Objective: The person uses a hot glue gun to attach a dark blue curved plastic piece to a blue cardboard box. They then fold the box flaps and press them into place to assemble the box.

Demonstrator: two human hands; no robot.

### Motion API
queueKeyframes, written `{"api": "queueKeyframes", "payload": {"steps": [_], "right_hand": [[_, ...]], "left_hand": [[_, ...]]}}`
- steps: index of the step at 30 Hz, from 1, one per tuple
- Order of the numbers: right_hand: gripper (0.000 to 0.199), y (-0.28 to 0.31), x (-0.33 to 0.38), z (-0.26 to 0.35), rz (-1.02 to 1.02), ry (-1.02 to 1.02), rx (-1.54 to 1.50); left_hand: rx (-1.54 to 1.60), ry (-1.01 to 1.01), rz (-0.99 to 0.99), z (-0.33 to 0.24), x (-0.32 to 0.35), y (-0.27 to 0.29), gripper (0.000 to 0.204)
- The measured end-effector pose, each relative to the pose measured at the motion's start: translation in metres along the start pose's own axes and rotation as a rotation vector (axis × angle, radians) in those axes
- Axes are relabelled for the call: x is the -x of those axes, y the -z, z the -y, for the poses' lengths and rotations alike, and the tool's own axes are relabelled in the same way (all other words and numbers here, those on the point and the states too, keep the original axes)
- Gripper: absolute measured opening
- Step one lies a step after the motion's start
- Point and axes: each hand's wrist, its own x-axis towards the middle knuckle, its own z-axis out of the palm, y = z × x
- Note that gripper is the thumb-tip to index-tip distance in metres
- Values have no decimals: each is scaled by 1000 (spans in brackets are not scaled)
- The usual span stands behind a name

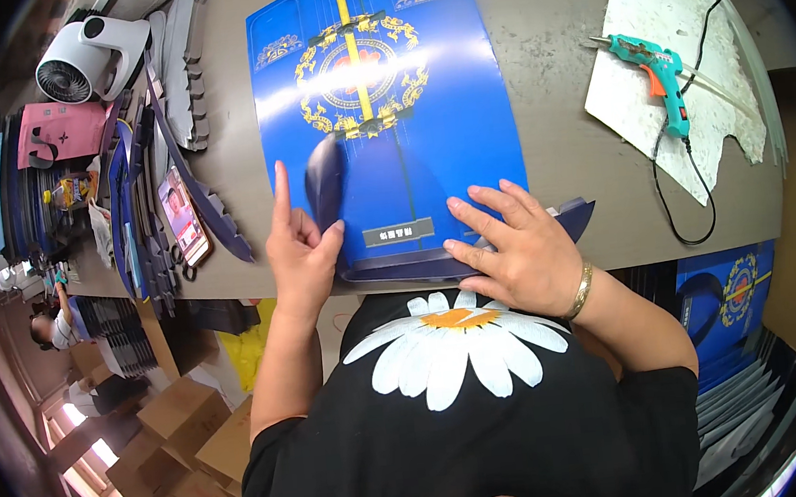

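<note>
A glossy blue printed panel (474,147) with yellow ornaments lies flat before me, its near edge close to the table's front. Along that near edge stands a dark blue bent strip (400,272); its left end curls up over the panel and its right end sticks out past my right hand. My left hand (302,257) is at the panel's lower left corner, thumb and curled fingers closed at the strip, index finger pointing away from me. With fingers spread, my right hand (521,247) rests on the panel's lower right part and over the strip.
On the right, a teal glue gun (653,75) with a black cord lies on a white board (722,107). At left are a phone (182,215), scissors (186,265), notched dark strips (199,190) and a white fan (88,63). Cardboard boxes (181,419) stand below left.
</note>
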Motion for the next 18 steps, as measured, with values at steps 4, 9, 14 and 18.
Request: {"api": "queueKeyframes", "payload": {"steps": [4,9,14,18], "right_hand": [[46,-3,1,-2,-27,12,-13],[47,-7,1,-7,-20,18,-23],[49,-6,1,-7,-13,17,-25],[49,-5,1,-6,-1,3,-17]], "left_hand": [[50,29,-57,18,4,2,81],[-199,-120,41,9,-7,-4,62],[-299,-294,92,4,-19,-1,58],[-272,-211,-15,2,-23,-8,58]]}}
